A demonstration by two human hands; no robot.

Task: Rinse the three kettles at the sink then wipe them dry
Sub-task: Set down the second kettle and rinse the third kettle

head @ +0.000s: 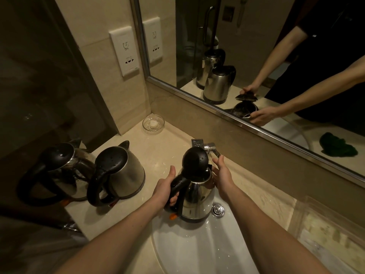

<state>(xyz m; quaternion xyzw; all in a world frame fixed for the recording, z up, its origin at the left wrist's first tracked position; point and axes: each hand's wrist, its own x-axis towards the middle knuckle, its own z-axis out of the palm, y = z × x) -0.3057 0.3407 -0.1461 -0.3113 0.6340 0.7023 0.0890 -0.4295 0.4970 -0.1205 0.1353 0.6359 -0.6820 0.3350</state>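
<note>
Head camera looks down on a white sink [197, 252] set in a pale stone desk [158, 149]. At the centre of the frame a steel kettle [197, 196] is held upright over the basin, its black lid [194, 160] flipped up, just below the chrome tap [210, 148]. The left hand [166, 188] grasps the kettle's black handle, fingers curled round it and thumb raised. The right hand [223, 175] lies against the kettle's right side by the rim, fingers straight, gripping nothing. At the left of the frame two more kettles stand side by side on the desk, lids closed: the leftmost kettle [59, 171] and the middle kettle [124, 171]. A glass dish [153, 123] sits in the desk's back corner. A mirror [256, 46] at the upper right reflects a green cloth [337, 148].
</note>
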